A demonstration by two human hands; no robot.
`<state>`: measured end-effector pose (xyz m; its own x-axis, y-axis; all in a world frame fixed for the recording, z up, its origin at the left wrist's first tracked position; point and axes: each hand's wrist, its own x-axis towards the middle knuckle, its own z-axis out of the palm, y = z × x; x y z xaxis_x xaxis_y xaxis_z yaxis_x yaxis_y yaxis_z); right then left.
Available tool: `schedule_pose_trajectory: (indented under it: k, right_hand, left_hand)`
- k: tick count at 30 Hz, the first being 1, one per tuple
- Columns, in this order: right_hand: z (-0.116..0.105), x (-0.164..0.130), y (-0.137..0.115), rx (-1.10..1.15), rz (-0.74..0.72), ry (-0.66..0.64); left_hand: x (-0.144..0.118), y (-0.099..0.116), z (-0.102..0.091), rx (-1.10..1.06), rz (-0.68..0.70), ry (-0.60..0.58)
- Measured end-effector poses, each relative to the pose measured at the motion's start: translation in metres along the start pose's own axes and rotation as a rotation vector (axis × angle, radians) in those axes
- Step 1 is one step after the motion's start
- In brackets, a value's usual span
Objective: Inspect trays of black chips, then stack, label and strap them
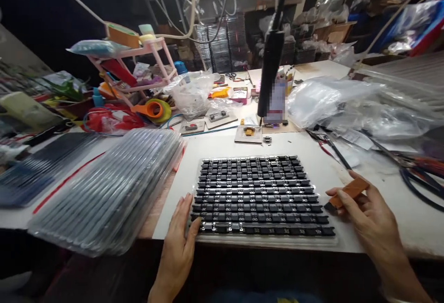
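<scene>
A clear plastic tray (267, 240) holds rows of small black parts with shiny metal pieces (256, 192). My left hand (180, 238) lies against the tray's left front corner, fingers stretched out and the thumb on its edge. At the right, my right hand (367, 215) is closed round an orange-brown block-shaped tool with a dark tip (350, 193). That tip is close to the tray's right side; whether it touches cannot be seen. A small fixture with a yellow-orange piece (248, 135) stands behind the tray, beside a loose metal part (267, 139).
A black electric screwdriver (270, 67) hangs above the table. Stacked ridged plastic trays (111, 187) stand at left, near a pink rack (138, 53) and a tape roll (154, 108). Plastic bags (322, 99), scissors (388, 152) and a dark-handled tool (338, 152) lie at right.
</scene>
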<state>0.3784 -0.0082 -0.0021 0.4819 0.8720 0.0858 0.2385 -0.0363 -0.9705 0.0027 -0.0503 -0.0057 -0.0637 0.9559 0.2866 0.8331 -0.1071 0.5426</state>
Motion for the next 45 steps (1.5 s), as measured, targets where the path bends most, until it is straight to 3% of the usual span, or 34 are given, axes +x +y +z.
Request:
schedule_pose_trajectory:
  k: [5,9,16,26,36,45]
  right_hand:
    - [0.007,0.001,-0.007,-0.105,-0.016,0.072]
    - [0.015,-0.002,-0.006,-0.122,-0.041,0.035]
    - [0.016,-0.005,-0.007,-0.104,-0.057,0.092]
    - [0.012,-0.006,-0.010,-0.118,-0.009,0.135]
    - [0.016,-0.009,-0.017,-0.100,0.005,0.103]
    - [0.014,-0.007,-0.011,-0.068,0.001,0.154]
  left_hand:
    - [-0.003,0.003,-0.003,0.194,0.114,-0.179]
    - [-0.003,0.004,0.001,0.311,0.185,-0.193]
    - [-0.001,0.003,-0.005,0.176,0.142,-0.216]
    - [0.001,-0.002,-0.014,-0.261,-0.171,-0.103]
    - [0.005,0.001,-0.011,-0.322,-0.199,-0.047]
    - [0.005,0.002,-0.007,-0.212,-0.094,-0.020]
